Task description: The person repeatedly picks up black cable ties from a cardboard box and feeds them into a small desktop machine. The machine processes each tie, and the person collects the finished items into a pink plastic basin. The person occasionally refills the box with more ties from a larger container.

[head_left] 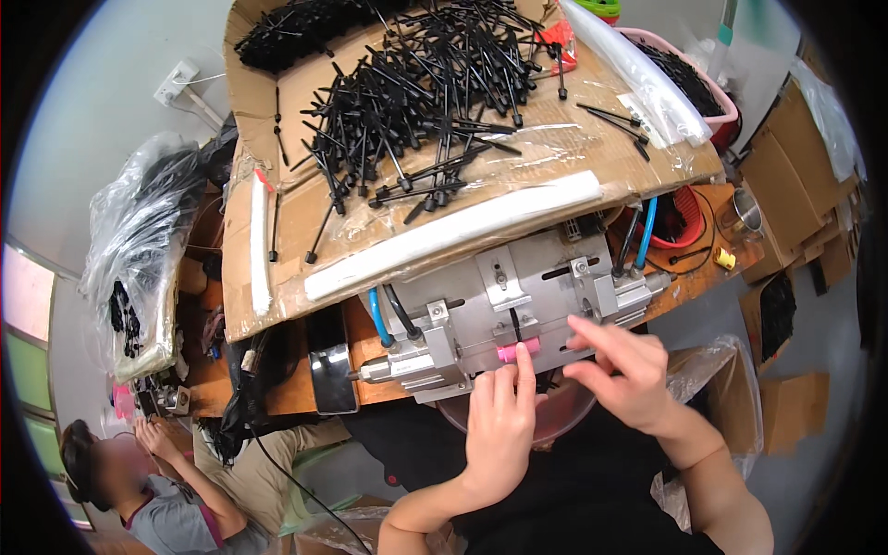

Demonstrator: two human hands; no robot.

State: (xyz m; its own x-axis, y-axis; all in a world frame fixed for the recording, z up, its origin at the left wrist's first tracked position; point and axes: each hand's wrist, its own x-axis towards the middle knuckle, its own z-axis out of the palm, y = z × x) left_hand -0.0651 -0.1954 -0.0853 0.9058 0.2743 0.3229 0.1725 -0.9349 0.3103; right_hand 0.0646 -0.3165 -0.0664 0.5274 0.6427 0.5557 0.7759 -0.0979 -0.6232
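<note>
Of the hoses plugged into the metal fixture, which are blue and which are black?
On the metal fixture, the outer hose at each end is blue: far left and upper right. The hoses just inside them, left and right, are black.

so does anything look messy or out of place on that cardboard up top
Yes. The black plastic pieces lie in a loose tangled heap across the torn cardboard sheet, with a few strays near the right edge. Below, the grey metal fixture looks orderly.
</note>
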